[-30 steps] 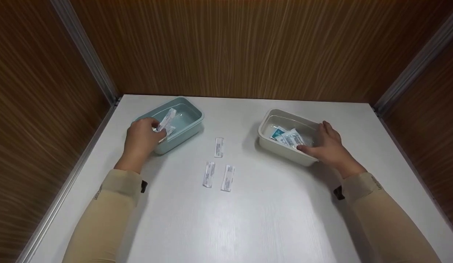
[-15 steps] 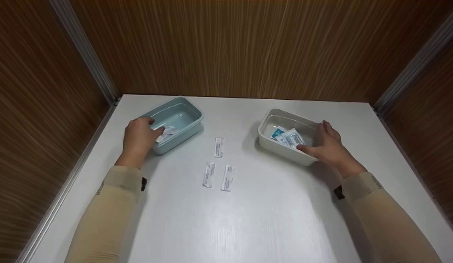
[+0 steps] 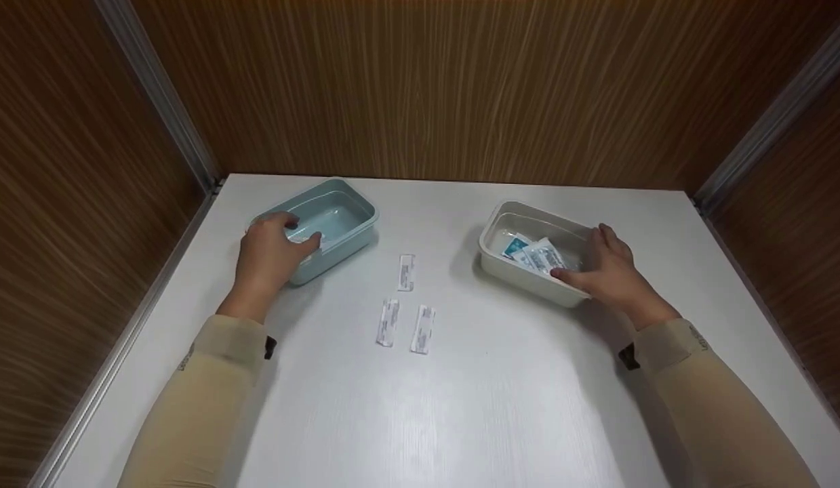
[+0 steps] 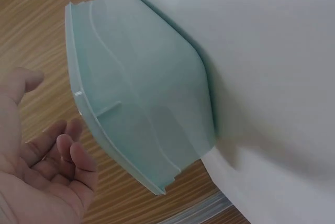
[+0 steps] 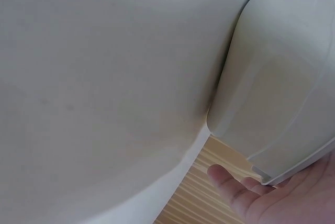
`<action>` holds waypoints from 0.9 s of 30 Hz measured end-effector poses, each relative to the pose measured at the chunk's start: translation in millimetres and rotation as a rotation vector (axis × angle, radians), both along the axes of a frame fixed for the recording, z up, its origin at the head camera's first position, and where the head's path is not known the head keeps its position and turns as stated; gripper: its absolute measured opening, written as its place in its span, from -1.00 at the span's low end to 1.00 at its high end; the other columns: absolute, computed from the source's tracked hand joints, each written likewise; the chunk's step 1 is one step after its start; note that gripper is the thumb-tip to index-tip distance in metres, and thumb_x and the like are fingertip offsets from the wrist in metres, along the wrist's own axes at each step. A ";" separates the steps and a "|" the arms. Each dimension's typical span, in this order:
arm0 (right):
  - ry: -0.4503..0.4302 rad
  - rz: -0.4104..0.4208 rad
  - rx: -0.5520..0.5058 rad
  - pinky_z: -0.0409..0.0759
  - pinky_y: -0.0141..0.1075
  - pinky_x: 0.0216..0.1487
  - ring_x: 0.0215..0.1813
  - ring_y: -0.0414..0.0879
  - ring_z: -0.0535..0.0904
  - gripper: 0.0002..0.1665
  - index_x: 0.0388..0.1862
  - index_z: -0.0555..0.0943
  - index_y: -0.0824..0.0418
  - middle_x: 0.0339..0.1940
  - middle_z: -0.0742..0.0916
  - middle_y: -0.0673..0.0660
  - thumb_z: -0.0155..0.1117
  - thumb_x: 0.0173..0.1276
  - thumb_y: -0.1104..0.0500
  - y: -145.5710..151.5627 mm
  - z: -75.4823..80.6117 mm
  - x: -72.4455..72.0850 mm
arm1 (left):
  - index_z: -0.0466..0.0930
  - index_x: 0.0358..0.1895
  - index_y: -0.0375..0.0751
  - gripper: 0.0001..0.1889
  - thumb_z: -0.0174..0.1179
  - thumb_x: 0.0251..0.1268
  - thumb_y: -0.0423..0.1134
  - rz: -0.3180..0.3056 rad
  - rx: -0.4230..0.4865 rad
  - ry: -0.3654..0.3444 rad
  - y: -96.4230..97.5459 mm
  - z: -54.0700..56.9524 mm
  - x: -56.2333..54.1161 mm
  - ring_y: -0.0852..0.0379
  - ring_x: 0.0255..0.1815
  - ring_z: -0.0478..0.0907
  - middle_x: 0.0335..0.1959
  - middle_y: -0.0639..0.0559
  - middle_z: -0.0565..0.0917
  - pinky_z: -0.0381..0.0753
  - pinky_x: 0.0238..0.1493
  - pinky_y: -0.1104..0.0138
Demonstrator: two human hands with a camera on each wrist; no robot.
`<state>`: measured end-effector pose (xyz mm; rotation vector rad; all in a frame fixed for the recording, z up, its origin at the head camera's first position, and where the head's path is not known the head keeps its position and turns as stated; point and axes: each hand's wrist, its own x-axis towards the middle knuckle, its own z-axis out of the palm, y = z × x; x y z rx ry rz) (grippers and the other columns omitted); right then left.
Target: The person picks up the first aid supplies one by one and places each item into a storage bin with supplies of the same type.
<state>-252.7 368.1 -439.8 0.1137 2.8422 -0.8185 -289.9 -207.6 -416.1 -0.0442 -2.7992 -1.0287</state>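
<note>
My left hand (image 3: 269, 252) hovers over the near end of the light blue plastic bin (image 3: 355, 237), thumb and fingers apart. In the left wrist view its fingers are loosely bent with nothing between them, beside the bin's rim. The hand mostly hides the packets in that bin. My right hand (image 3: 609, 274) rests across the right end of the cream plastic bin (image 3: 521, 274), thumb over the near rim and fingers spread at the far side. Flat teal-and-white square sachets (image 3: 542, 256) lie inside. In the right wrist view, straight fingers (image 5: 227, 185) show past the bin's rim.
Three narrow white printed packets lie on the white table (image 3: 420, 420) between the bins: one farther back (image 3: 406, 272), two nearer (image 3: 388, 323). Wood-grain panels (image 3: 420, 88) stand behind and on both sides.
A second ago my left hand held a narrow packet over the blue bin; it has let the packet go into the bin. The hand has since shifted slightly right. My right hand has stayed put.
</note>
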 end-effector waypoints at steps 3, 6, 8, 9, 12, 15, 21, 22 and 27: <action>-0.002 -0.001 0.000 -0.11 0.59 0.80 0.93 0.47 -0.42 0.75 0.90 -0.43 0.28 0.94 -0.38 0.32 0.47 0.37 -0.60 0.0 -0.3 0.5 | 0.65 0.42 -0.37 -0.38 0.44 0.52 0.01 -0.029 0.016 0.028 8.3 0.9 6.4 -0.32 0.46 0.67 0.37 -0.33 0.73 0.67 0.55 -0.19; -0.007 -0.001 0.010 -0.09 0.59 0.79 0.93 0.48 -0.42 0.75 0.90 -0.43 0.28 0.94 -0.38 0.32 0.45 0.37 -0.61 0.2 -0.2 0.9 | 0.69 0.38 -0.32 -0.41 0.47 0.49 0.02 -0.067 0.042 0.056 18.3 0.7 12.9 -0.28 0.43 0.69 0.35 -0.26 0.76 0.70 0.51 -0.13; -0.012 0.000 0.017 -0.08 0.60 0.79 0.92 0.48 -0.42 0.74 0.90 -0.43 0.28 0.94 -0.38 0.33 0.45 0.38 -0.60 0.1 -0.2 0.9 | 0.71 0.35 -0.30 -0.44 0.49 0.46 0.00 -0.104 0.072 0.067 25.0 -0.6 17.5 -0.26 0.35 0.69 0.33 -0.21 0.77 0.71 0.43 -0.09; -0.014 0.001 0.018 -0.08 0.60 0.79 0.92 0.48 -0.42 0.74 0.90 -0.43 0.28 0.93 -0.38 0.33 0.44 0.38 -0.60 0.2 -0.3 0.8 | 0.72 0.34 -0.28 -0.45 0.51 0.45 -0.01 -0.123 0.085 0.068 28.2 -1.3 20.5 -0.24 0.30 0.69 0.32 -0.19 0.77 0.71 0.37 -0.06; -0.020 -0.001 0.016 -0.08 0.60 0.78 0.92 0.49 -0.42 0.74 0.90 -0.45 0.27 0.93 -0.39 0.33 0.44 0.38 -0.61 0.0 -0.6 0.5 | 0.72 0.32 -0.24 -0.46 0.55 0.41 -0.04 -0.176 0.139 0.054 37.7 -4.0 30.9 -0.17 0.13 0.64 0.30 -0.16 0.77 0.67 0.20 0.04; -0.019 -0.004 0.010 -0.10 0.60 0.79 0.92 0.49 -0.42 0.75 0.89 -0.45 0.28 0.93 -0.38 0.34 0.45 0.37 -0.61 0.3 -1.0 0.1 | 0.72 0.33 -0.19 -0.45 0.58 0.38 -0.03 -0.217 0.158 0.035 46.7 -6.9 42.4 -0.08 0.07 0.60 0.30 -0.12 0.77 0.64 0.15 0.12; -0.015 -0.016 -0.013 -0.12 0.60 0.79 0.92 0.48 -0.43 0.78 0.90 -0.46 0.24 0.94 -0.38 0.33 0.47 0.33 -0.62 -1.0 -0.3 0.0 | 0.69 0.39 -0.11 -0.38 0.61 0.35 0.02 -0.267 0.156 -0.044 59.6 -14.8 61.1 -0.05 0.07 0.55 0.32 -0.03 0.75 0.63 0.12 0.16; -0.016 -0.018 -0.017 -0.13 0.60 0.79 0.92 0.48 -0.44 0.79 0.90 -0.46 0.23 0.94 -0.38 0.32 0.48 0.32 -0.63 -1.3 -0.2 0.0 | 0.67 0.41 -0.10 -0.36 0.62 0.35 0.02 -0.274 0.154 -0.062 61.1 -15.8 63.6 -0.07 0.08 0.56 0.34 -0.03 0.74 0.64 0.12 0.15; -0.019 -0.019 -0.023 -0.13 0.61 0.78 0.92 0.48 -0.45 0.80 0.90 -0.48 0.21 0.93 -0.40 0.31 0.48 0.32 -0.64 -2.1 0.7 -0.5 | 0.60 0.49 -0.06 -0.27 0.65 0.32 0.04 -0.321 0.142 -0.126 66.8 -19.8 73.0 -0.22 0.20 0.59 0.45 0.00 0.68 0.66 0.17 0.12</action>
